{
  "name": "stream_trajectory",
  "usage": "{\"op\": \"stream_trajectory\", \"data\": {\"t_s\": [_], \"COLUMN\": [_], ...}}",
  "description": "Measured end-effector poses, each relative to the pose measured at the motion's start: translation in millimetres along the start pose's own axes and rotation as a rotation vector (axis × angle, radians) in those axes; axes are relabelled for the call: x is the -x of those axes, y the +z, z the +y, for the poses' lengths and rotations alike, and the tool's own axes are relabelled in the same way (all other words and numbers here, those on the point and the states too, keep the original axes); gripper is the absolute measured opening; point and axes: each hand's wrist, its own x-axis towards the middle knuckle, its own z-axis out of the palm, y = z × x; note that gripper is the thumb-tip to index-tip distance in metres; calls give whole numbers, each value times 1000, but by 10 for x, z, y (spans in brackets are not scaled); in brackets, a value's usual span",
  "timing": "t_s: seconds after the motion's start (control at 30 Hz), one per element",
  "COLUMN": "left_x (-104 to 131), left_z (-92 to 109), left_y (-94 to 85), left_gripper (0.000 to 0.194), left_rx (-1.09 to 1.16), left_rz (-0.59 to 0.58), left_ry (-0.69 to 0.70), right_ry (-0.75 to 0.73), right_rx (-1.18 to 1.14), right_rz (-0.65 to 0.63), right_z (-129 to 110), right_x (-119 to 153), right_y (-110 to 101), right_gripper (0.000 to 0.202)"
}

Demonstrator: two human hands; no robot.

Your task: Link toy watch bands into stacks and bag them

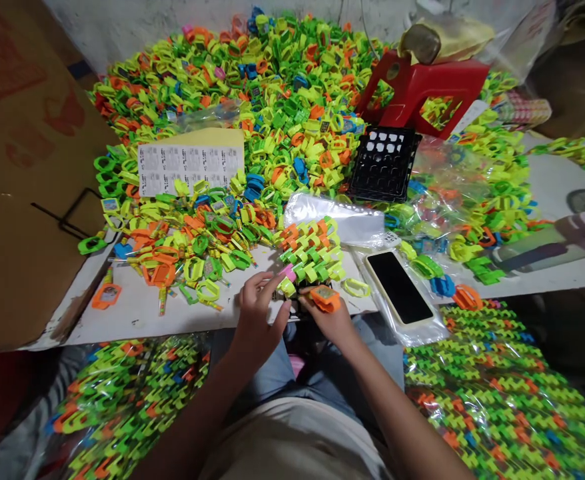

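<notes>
Neat rows of green, yellow and orange plastic pieces (312, 250) stand in a black tray (295, 308) at the table's front edge. My left hand (262, 307) is at the tray's left side, fingers apart, with fingertips near a pink piece (288, 272) and a yellow one. On the right, my right hand (330, 317) is closed round an orange watch-like piece (325, 298) at the tray's front right corner. A yellow-green band (356, 287) lies just right of the tray.
Loose bright pieces (282, 100) are heaped behind. A sticker sheet (190, 163), black trays (383, 163) and a red stool (425, 93) rest on them. A phone (399, 287) lies right, before a bottle (552, 243). Cardboard (27, 167) stands left; bagged pieces (502, 393) lie below.
</notes>
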Motion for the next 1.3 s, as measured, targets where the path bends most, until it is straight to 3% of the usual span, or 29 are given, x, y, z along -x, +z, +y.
{"op": "stream_trajectory", "data": {"t_s": [0.2,0.5,0.63,0.8,1.0,1.17,1.3], "left_x": [-85,-93,-85,-106,-184,-247,-278], "left_z": [-28,-46,-13,-1,-33,-42,-29], "left_y": [195,110,178,270,192,126,138], "left_gripper": [32,48,59,46,55,46,37], "left_rx": [4,102,72,31,29,49,12], "left_rz": [-47,-117,-33,94,-33,-125,-118], "left_ry": [70,46,79,84,77,65,33], "right_ry": [-148,-162,-163,-113,-108,-78,-95], "right_rx": [311,513,459,452,572,671,623], "right_rz": [-109,-238,-314,-327,-367,-371,-326], "right_z": [77,4,-74,-155,-242,-238,-176], "right_x": [28,-101,-144,-165,-168,-186,-195], "right_y": [17,75,68,103,127,149,153], "right_gripper": [18,24,19,16,16,14,17]}}
